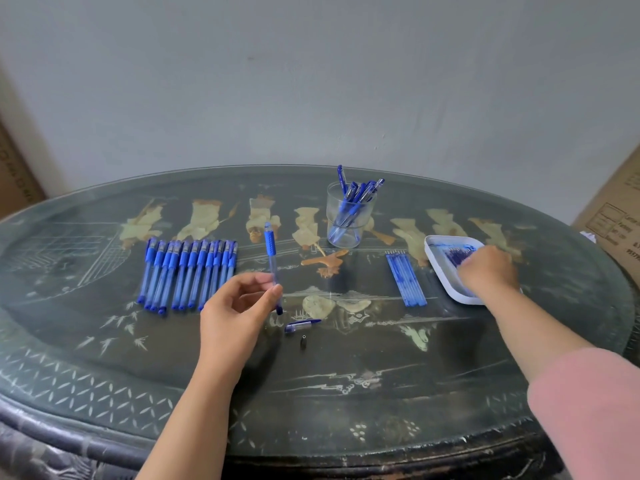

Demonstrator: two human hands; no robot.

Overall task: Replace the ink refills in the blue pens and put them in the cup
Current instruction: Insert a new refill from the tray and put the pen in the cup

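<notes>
Pinches a blue translucent plastic pen (271,251) upright over the dark oval inlaid table (346,393) with the left hand (239,303). Reaches the right hand (488,271) into a white plastic tray (437,268); cannot tell its grip. Farther back, between the hands: clear glass cup (349,220) holding blue pens.

Box (614,220) print is illegible.

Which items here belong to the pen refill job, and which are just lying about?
Job: blue pen in left hand; row of blue capped pens; clear cup of pens; loose blue refills; white tray under right hand; blue cap; black tip.
Lying about: brown cardboard box.
</notes>
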